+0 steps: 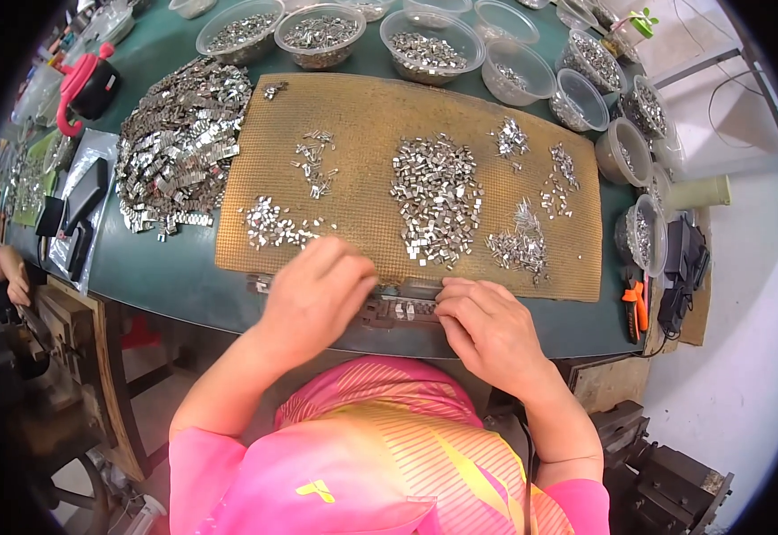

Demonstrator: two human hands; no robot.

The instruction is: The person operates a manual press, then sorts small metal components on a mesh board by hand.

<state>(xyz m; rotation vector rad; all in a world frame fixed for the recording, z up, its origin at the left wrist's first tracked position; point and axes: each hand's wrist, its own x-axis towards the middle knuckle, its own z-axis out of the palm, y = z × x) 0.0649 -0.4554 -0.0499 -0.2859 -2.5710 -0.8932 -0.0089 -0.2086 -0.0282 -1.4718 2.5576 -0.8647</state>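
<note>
Dark metal strip — flat, table edge

bright, even daylight from the upper right; soft short shadows under the hands; glints on the metal parts; fisheye bends the counter edge; black corners; slight softness toward the rim

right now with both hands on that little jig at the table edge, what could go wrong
The dark jig sits at the very front edge of the green table, so a nudge from the left hand or right hand might tip it off. A wrist could also sweep the small metal pieces off the perforated board.
</note>
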